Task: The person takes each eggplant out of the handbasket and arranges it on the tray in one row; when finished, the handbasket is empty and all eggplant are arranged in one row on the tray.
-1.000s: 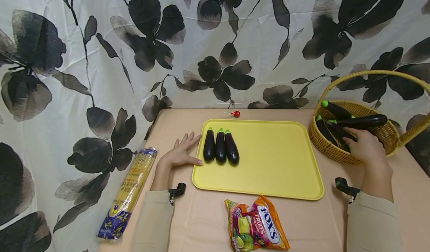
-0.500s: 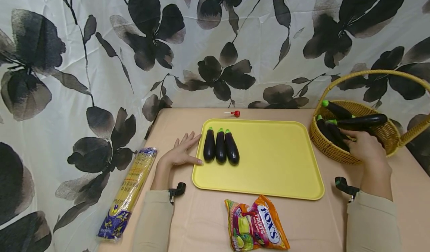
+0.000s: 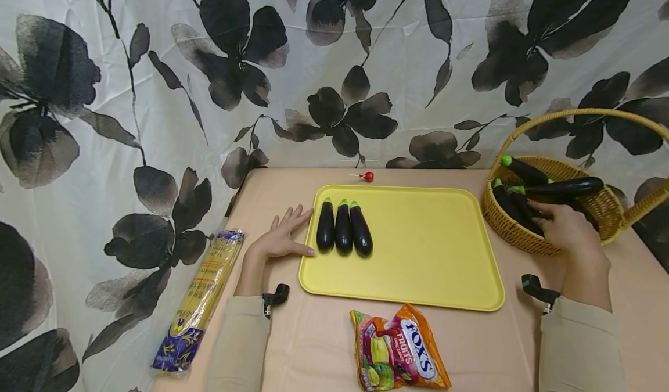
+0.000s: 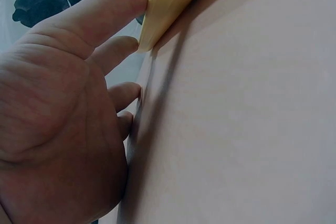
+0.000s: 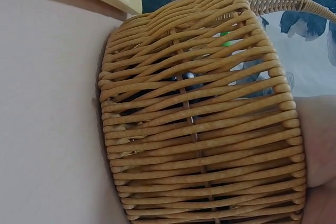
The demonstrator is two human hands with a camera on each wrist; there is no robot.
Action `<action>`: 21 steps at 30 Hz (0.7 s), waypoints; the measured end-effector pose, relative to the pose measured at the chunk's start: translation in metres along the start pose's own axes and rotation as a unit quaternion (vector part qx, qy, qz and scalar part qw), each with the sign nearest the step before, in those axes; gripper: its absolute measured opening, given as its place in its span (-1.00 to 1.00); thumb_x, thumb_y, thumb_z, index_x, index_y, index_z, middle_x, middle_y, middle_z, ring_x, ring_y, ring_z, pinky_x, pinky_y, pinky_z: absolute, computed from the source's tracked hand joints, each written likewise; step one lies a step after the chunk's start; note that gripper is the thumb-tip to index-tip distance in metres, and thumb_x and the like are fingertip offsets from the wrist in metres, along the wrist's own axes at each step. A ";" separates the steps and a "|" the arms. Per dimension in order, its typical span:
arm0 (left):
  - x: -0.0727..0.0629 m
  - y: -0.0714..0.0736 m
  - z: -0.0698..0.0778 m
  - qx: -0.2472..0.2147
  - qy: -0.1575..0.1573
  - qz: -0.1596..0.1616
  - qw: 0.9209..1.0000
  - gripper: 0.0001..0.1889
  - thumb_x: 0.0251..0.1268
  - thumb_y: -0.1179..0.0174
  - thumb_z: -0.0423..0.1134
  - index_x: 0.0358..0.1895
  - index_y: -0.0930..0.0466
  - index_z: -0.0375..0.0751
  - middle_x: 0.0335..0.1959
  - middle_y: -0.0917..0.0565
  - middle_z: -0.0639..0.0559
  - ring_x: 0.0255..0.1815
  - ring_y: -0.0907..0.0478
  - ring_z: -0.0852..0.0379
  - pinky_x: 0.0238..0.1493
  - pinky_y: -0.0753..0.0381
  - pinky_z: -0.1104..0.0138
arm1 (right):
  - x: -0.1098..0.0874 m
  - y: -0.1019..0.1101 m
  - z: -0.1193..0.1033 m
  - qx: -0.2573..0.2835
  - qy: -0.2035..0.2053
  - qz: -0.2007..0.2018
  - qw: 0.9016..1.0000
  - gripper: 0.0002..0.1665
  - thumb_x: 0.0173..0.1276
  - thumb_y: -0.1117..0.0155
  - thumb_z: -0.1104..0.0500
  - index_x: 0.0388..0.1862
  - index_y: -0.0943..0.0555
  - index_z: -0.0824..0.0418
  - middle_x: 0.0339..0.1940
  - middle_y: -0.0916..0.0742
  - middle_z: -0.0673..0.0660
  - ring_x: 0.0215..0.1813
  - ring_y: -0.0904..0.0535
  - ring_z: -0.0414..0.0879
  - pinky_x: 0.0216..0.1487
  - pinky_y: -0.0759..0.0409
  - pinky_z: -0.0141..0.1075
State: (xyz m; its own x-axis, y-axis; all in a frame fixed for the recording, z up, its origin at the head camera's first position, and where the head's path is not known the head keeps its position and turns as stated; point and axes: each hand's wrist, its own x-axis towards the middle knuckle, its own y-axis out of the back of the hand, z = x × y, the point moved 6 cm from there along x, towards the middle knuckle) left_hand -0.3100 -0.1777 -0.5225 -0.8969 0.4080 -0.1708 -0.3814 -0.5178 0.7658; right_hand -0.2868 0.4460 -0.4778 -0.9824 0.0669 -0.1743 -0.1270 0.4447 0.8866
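Observation:
My left hand (image 3: 282,236) lies with spread fingers at the left rim of a yellow tray (image 3: 423,247), its thumb touching the rim. The left wrist view shows the palm and fingers (image 4: 113,14) against the tray's edge. Three dark eggplants (image 3: 342,229) lie side by side on the tray's left part, green ends away from me. My right hand (image 3: 567,226) reaches into a wicker basket (image 3: 514,242) among several eggplants (image 3: 561,189). Its fingertips are hidden down there, so a grip cannot be made out. From the right wrist, the basket's woven side (image 5: 202,129) covers most of the hand.
A spaghetti pack (image 3: 201,302) lies left of my left forearm. In front of the tray is a bag of Fox's fruit candy (image 3: 399,348). Behind it sits a small red lollipop (image 3: 367,177). The basket's tall handle (image 3: 580,112) arches over its opening. A floral curtain hangs behind.
Inside the basket, an eggplant by my right fingers has swung toward the basket's left side, and the hand has shifted slightly. My left hand and the tray have stayed put.

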 end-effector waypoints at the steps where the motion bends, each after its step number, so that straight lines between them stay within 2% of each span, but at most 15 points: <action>1: 0.000 0.000 0.000 0.000 0.000 0.000 1.000 0.25 -0.04 -0.56 0.29 0.71 0.03 0.23 0.76 0.24 -0.09 0.75 0.49 -0.16 0.64 0.64 -0.17 | 0.000 0.000 0.000 0.000 0.001 0.003 1.000 -0.33 0.66 -0.02 0.11 0.66 -0.20 0.16 0.42 -0.35 0.72 -0.08 -0.47 0.41 -0.23 -0.41 0.15; 7: 0.000 0.000 0.001 -0.001 -0.001 0.000 1.000 0.25 -0.04 -0.57 0.28 0.71 0.02 0.21 0.76 0.24 -0.10 0.75 0.49 -0.17 0.64 0.64 -0.18 | -0.003 0.001 -0.001 0.000 0.003 0.007 1.000 -0.36 0.67 0.02 0.13 0.65 -0.22 0.19 0.42 -0.33 0.73 -0.02 -0.44 0.50 -0.17 -0.43 0.24; 12: -0.001 0.001 0.003 0.000 -0.002 0.000 1.000 0.25 -0.04 -0.57 0.28 0.71 0.02 0.20 0.76 0.24 -0.11 0.75 0.49 -0.17 0.64 0.64 -0.18 | -0.004 0.003 -0.002 -0.005 0.013 0.014 1.000 -0.39 0.64 0.07 0.22 0.62 -0.26 0.24 0.35 -0.38 0.75 -0.13 -0.43 0.42 -0.23 -0.40 0.15; 15: -0.002 0.001 0.003 -0.001 -0.002 0.001 1.000 0.25 -0.04 -0.57 0.27 0.71 0.01 0.19 0.76 0.23 -0.11 0.75 0.49 -0.17 0.64 0.64 -0.18 | -0.004 0.004 -0.004 -0.008 0.021 0.023 0.999 -0.39 0.64 0.09 0.23 0.62 -0.27 0.25 0.35 -0.39 0.75 -0.13 -0.45 0.42 -0.24 -0.42 0.15; 21: -0.003 0.002 0.004 0.000 -0.003 0.003 1.000 0.25 -0.04 -0.57 0.27 0.71 0.01 0.19 0.76 0.23 -0.12 0.75 0.48 -0.18 0.64 0.63 -0.19 | -0.006 0.007 -0.004 0.010 0.025 0.045 0.999 -0.41 0.69 0.18 0.19 0.63 -0.26 0.24 0.41 -0.35 0.73 0.10 -0.39 0.60 -0.11 -0.42 0.31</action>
State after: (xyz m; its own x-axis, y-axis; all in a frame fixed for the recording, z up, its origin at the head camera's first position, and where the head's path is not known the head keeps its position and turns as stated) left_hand -0.3074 -0.1769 -0.5181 -0.8974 0.4101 -0.1630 -0.3770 -0.5205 0.7662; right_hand -0.2828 0.4451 -0.4687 -0.9955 0.0625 -0.0711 -0.0348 0.4566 0.8890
